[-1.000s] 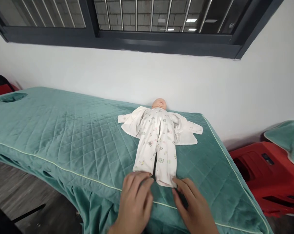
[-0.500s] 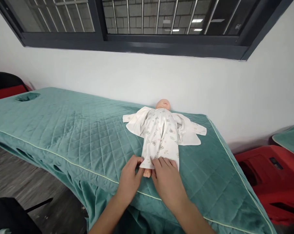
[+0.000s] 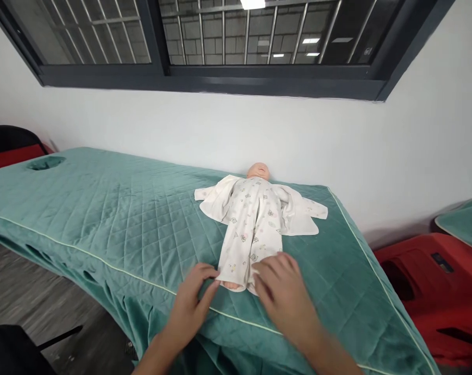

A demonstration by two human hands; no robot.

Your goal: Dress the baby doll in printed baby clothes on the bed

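Observation:
A baby doll [image 3: 258,171] lies on its back with its head toward the wall. White printed baby trousers [image 3: 249,224] cover its front down to the feet, and a white top [image 3: 298,213] is spread out at both sides. My left hand [image 3: 193,297] pinches the outer edge of the left cuff between thumb and fingertips. A doll foot [image 3: 231,285] shows inside that cuff. Over the other cuff, my right hand [image 3: 285,291] has its fingers bent onto the fabric, slightly blurred, hiding part of the leg end.
The doll rests on a bed with a green quilted cover [image 3: 150,213] and a face hole [image 3: 46,163] at the far left. Behind it are a white wall and a barred window [image 3: 236,47]. Red plastic chairs [image 3: 427,281] stand at the right; a black item is at lower left.
The trouser legs now lie further apart and reach lower, with the left cuff over more of the foot. My hands have moved apart, and the view has tilted slightly up.

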